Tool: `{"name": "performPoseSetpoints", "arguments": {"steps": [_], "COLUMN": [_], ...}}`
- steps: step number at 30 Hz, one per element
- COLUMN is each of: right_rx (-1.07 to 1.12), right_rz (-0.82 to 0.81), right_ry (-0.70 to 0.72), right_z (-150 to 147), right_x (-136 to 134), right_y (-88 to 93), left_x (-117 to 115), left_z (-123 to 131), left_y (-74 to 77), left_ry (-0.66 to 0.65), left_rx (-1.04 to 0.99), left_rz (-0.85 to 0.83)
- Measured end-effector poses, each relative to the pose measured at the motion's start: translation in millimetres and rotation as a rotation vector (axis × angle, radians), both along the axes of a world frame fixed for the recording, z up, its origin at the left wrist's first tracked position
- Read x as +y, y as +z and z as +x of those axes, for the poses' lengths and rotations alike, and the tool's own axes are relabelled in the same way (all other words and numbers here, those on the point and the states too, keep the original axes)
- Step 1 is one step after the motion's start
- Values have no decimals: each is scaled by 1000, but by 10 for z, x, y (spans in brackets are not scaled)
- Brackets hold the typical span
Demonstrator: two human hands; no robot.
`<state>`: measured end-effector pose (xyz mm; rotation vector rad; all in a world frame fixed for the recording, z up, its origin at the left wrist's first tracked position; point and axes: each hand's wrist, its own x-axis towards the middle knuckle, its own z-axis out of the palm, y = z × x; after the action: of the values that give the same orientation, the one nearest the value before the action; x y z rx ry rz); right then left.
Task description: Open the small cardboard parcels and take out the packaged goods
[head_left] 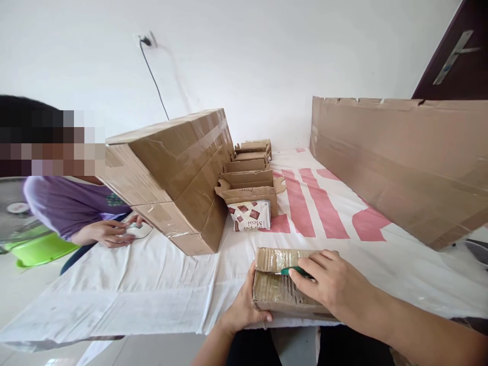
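Observation:
A small taped cardboard box (276,284) lies at the near edge of the cloth-covered table. My left hand (244,305) grips its left end, fingers wrapped under the corner. My right hand (330,287) rests on top of the box and pinches a green-handled cutter (293,272), whose tip points left along the box's taped seam.
A big taped carton (171,173) stands at the left, a row of several small open boxes (249,183) and a printed packet (250,216) behind. A long cardboard sheet (400,157) leans at the right. Another person in a purple sleeve (72,206) works at the left.

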<state>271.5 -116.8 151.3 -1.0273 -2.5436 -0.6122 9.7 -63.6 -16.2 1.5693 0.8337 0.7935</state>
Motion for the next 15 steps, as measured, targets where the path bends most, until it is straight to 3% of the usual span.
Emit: {"name": "performPoseSetpoints", "arguments": {"steps": [6,15], "right_rx": [-15,-45], "right_rz": [-67,-159], "right_ry": [-24,-185], "right_z": [291,809], "right_x": [-104,-382], "right_y": [56,92], "left_x": [-17,1], "left_z": [-12,-9], "left_y": [0,-74], "left_ry": [22,43], "left_rx": [27,47], "left_rz": [33,48]}}
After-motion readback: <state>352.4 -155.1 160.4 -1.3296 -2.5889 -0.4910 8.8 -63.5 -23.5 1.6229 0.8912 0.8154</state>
